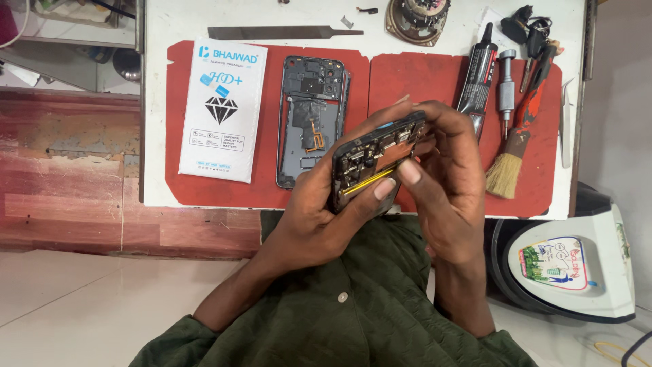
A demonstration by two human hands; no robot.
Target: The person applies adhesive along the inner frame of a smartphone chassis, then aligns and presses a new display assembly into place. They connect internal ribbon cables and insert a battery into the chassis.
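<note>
White bench, two red mats; left hand, right hand both grip one opened phone.

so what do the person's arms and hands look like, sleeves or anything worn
Both hands, left hand and right hand, are bare: no gloves, and no rings or watch visible. Forearms are uncovered; dark green textured sleeves are pushed up near the elbows, matching the buttoned shirt.
</note>
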